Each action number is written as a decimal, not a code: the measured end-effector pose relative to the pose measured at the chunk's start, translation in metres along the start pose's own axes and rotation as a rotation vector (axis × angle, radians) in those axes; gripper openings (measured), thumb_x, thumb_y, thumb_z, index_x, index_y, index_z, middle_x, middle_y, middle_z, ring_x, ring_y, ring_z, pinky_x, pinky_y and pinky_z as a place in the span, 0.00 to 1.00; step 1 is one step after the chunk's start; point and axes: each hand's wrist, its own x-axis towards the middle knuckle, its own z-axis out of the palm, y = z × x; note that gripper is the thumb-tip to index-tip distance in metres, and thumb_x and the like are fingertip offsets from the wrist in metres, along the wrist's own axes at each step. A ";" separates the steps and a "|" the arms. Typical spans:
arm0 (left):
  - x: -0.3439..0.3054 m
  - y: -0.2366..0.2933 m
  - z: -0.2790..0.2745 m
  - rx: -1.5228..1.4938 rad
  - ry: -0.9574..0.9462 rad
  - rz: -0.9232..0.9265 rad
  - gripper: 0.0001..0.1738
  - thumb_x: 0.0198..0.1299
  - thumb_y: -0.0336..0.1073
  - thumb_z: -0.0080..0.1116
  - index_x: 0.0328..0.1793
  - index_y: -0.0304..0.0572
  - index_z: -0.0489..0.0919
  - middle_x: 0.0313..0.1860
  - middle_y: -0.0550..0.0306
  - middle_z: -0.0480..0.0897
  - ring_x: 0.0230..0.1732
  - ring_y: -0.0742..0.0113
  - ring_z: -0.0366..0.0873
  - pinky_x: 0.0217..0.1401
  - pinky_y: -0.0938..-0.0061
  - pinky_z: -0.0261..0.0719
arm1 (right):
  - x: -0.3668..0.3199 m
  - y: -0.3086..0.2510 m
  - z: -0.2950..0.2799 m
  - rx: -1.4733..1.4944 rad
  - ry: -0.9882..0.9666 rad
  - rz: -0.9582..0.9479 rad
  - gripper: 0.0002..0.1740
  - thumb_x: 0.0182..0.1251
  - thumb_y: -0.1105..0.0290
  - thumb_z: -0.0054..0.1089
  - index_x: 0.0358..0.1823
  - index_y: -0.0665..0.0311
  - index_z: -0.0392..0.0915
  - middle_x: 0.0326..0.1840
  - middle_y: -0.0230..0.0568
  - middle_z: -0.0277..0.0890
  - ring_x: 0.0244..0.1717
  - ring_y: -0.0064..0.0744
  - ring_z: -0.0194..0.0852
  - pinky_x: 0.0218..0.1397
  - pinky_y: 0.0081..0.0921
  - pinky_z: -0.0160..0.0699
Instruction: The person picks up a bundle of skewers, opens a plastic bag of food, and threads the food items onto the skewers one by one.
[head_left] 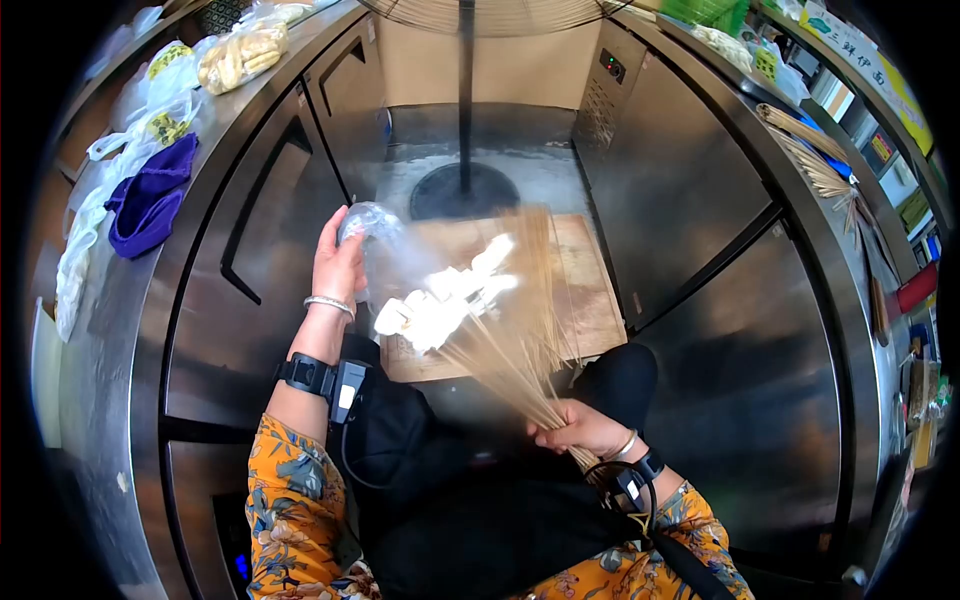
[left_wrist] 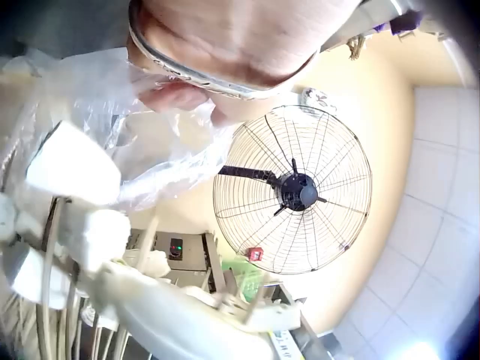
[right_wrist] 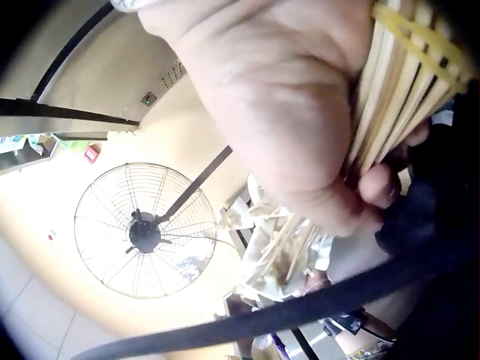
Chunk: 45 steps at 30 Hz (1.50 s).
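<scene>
My right hand (head_left: 588, 430) grips a bundle of thin wooden skewers (head_left: 505, 375) near their lower ends. A yellow rubber band (right_wrist: 424, 45) goes round those ends in the right wrist view. White chunks of food (head_left: 430, 312) sit on the far ends of the skewers, blurred in the head view; their kind is unclear. To the left, my left hand (head_left: 338, 262) holds a clear plastic bag (head_left: 378, 222) beside the white chunks. In the left wrist view the bag (left_wrist: 169, 146) hangs crumpled from the fingers, close to the skewered chunks (left_wrist: 75, 165).
A wooden board (head_left: 592, 290) lies in front of my knees, with more skewers (head_left: 537, 260) over its right part. Behind it stands a fan's round base (head_left: 430, 190). Steel counters flank me, with a purple cloth (head_left: 155, 200) left and bundled skewers (head_left: 815, 165) right.
</scene>
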 end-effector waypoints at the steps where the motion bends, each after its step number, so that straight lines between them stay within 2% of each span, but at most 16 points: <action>1: 0.002 -0.004 -0.007 0.125 -0.015 -0.002 0.23 0.62 0.36 0.53 0.65 0.54 0.68 0.17 0.72 0.65 0.14 0.82 0.57 0.13 0.83 0.52 | 0.003 -0.003 0.000 -0.024 0.051 -0.021 0.10 0.59 0.77 0.59 0.42 0.62 0.74 0.32 0.25 0.72 0.26 0.10 0.65 0.28 0.09 0.65; 3: 0.007 -0.015 -0.021 0.377 -0.051 -0.009 0.20 0.61 0.38 0.56 0.60 0.50 0.74 0.18 0.70 0.68 0.15 0.82 0.59 0.14 0.82 0.53 | 0.008 -0.009 0.000 -0.067 0.155 -0.066 0.10 0.58 0.77 0.60 0.42 0.62 0.74 0.30 0.25 0.72 0.26 0.10 0.65 0.28 0.09 0.65; 4: 0.007 -0.019 -0.029 0.485 -0.129 0.036 0.16 0.61 0.42 0.56 0.51 0.45 0.80 0.19 0.68 0.70 0.16 0.81 0.61 0.15 0.80 0.56 | 0.012 -0.009 -0.005 -0.110 0.189 -0.104 0.11 0.59 0.77 0.60 0.43 0.63 0.74 0.30 0.24 0.72 0.26 0.10 0.65 0.29 0.10 0.65; 7: -0.002 -0.019 -0.037 0.732 -0.239 -0.167 0.18 0.63 0.48 0.53 0.46 0.41 0.81 0.19 0.68 0.69 0.16 0.81 0.60 0.15 0.79 0.55 | 0.020 -0.014 -0.013 -0.337 0.334 -0.246 0.12 0.59 0.78 0.59 0.45 0.64 0.74 0.32 0.24 0.72 0.29 0.11 0.66 0.31 0.12 0.67; 11: -0.030 0.002 -0.018 0.111 -0.436 -0.456 0.23 0.67 0.51 0.48 0.42 0.36 0.80 0.16 0.71 0.61 0.14 0.82 0.52 0.15 0.82 0.52 | 0.025 -0.020 -0.009 -0.514 0.467 -0.298 0.14 0.57 0.78 0.58 0.47 0.69 0.73 0.35 0.26 0.74 0.37 0.16 0.68 0.41 0.17 0.71; 15: -0.020 -0.033 -0.021 -0.499 -0.315 -0.570 0.21 0.69 0.49 0.44 0.41 0.36 0.76 0.16 0.70 0.61 0.12 0.81 0.53 0.14 0.84 0.53 | 0.031 -0.018 -0.001 -0.902 0.569 -0.427 0.16 0.56 0.74 0.60 0.45 0.70 0.72 0.34 0.41 0.78 0.36 0.32 0.76 0.42 0.26 0.74; 21: -0.024 -0.072 -0.034 -0.444 -0.178 -0.602 0.20 0.71 0.47 0.37 0.44 0.39 0.74 0.15 0.69 0.61 0.11 0.80 0.53 0.14 0.84 0.54 | 0.037 0.015 -0.016 -1.252 0.624 -0.094 0.15 0.52 0.67 0.60 0.37 0.68 0.70 0.31 0.58 0.76 0.37 0.58 0.75 0.38 0.42 0.74; 26: -0.042 -0.070 -0.034 -0.273 -0.043 -0.391 0.18 0.70 0.45 0.41 0.42 0.38 0.76 0.15 0.70 0.61 0.12 0.81 0.52 0.14 0.83 0.54 | 0.036 0.003 0.000 -1.380 0.674 0.011 0.14 0.50 0.68 0.60 0.35 0.66 0.68 0.27 0.56 0.75 0.34 0.56 0.75 0.35 0.47 0.73; 30: -0.065 -0.056 -0.032 0.020 -0.161 -0.270 0.17 0.67 0.44 0.48 0.34 0.38 0.78 0.13 0.71 0.61 0.10 0.82 0.52 0.12 0.82 0.55 | 0.037 -0.001 0.004 -1.487 0.729 -0.053 0.13 0.50 0.70 0.59 0.35 0.65 0.67 0.25 0.54 0.75 0.31 0.54 0.76 0.33 0.46 0.74; 31: -0.069 -0.056 -0.034 0.112 -0.222 -0.284 0.15 0.65 0.42 0.52 0.30 0.38 0.77 0.13 0.72 0.61 0.11 0.81 0.58 0.14 0.82 0.61 | 0.036 -0.001 0.004 -1.521 0.733 -0.073 0.13 0.50 0.70 0.59 0.35 0.65 0.67 0.24 0.53 0.74 0.30 0.53 0.76 0.32 0.45 0.75; 33: -0.071 -0.066 -0.040 0.489 -0.182 -0.091 0.09 0.58 0.36 0.60 0.39 0.39 0.77 0.23 0.65 0.71 0.20 0.73 0.72 0.21 0.78 0.72 | 0.034 0.003 0.003 -1.569 0.736 -0.119 0.12 0.50 0.71 0.58 0.34 0.65 0.67 0.23 0.51 0.74 0.29 0.52 0.76 0.31 0.44 0.75; 36: -0.074 -0.056 -0.037 1.021 0.050 0.352 0.22 0.47 0.31 0.66 0.51 0.43 0.74 0.44 0.55 0.75 0.43 0.59 0.77 0.40 0.70 0.77 | 0.038 0.016 -0.003 -1.644 0.738 -0.154 0.10 0.49 0.73 0.57 0.33 0.64 0.67 0.22 0.50 0.73 0.27 0.49 0.75 0.29 0.41 0.75; 39: -0.064 -0.041 -0.021 1.267 -0.099 0.643 0.35 0.38 0.30 0.68 0.58 0.46 0.70 0.57 0.51 0.69 0.58 0.51 0.68 0.55 0.63 0.70 | 0.043 0.021 -0.001 -1.724 0.750 -0.155 0.08 0.49 0.74 0.56 0.31 0.63 0.67 0.20 0.48 0.72 0.26 0.45 0.75 0.27 0.39 0.75; 40: -0.059 -0.041 -0.016 1.299 -0.146 0.664 0.27 0.42 0.29 0.63 0.53 0.46 0.74 0.53 0.52 0.72 0.58 0.51 0.67 0.59 0.61 0.66 | 0.042 0.016 0.003 -1.715 0.757 -0.203 0.08 0.49 0.74 0.56 0.31 0.63 0.67 0.20 0.47 0.72 0.25 0.44 0.75 0.26 0.38 0.75; 43: -0.025 -0.063 -0.014 1.527 -0.291 0.789 0.28 0.41 0.25 0.59 0.54 0.48 0.76 0.49 0.56 0.73 0.54 0.54 0.69 0.55 0.59 0.69 | 0.042 0.013 0.006 -1.711 0.779 -0.265 0.07 0.50 0.75 0.54 0.30 0.62 0.67 0.19 0.45 0.71 0.25 0.44 0.74 0.25 0.37 0.75; 45: -0.005 -0.073 -0.011 1.609 -0.334 0.764 0.19 0.45 0.28 0.53 0.47 0.49 0.80 0.43 0.55 0.77 0.48 0.55 0.74 0.47 0.60 0.72 | 0.040 0.014 0.006 -1.715 0.796 -0.271 0.06 0.51 0.75 0.54 0.30 0.62 0.67 0.18 0.45 0.71 0.25 0.43 0.74 0.24 0.37 0.75</action>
